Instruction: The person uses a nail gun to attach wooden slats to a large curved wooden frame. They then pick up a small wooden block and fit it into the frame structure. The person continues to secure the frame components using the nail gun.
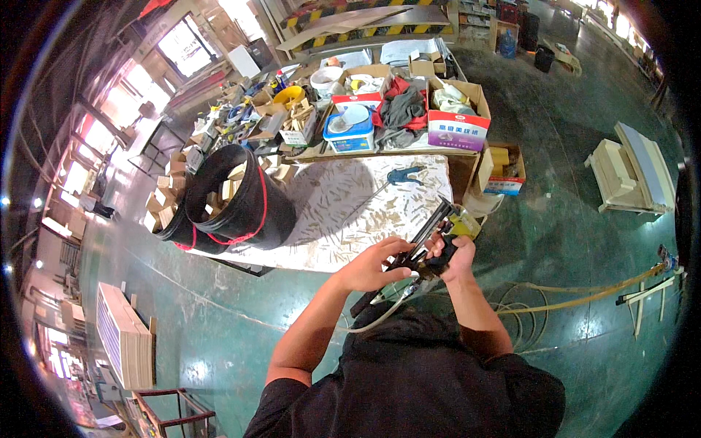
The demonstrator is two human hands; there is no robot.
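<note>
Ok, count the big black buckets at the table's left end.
2: one black bucket stands on the white-topped table; the second black bucket is left of it, partly covered. Others may be hidden.

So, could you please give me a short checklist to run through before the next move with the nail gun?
1. Right hand wrapped around the handle of the nail gun: ok.
2. Left hand gripping the black rail: cannot tell; it is at the rail, but its hold is partly hidden.
3. Hose joined to the gun: ok, it appears to run up to the fitting near the handle.
4. Nails loaded: cannot tell; the inside of the rail is not visible.
5. Tabletop clear: not ok; a black bucket and a blue-handled tool are on it.
</note>
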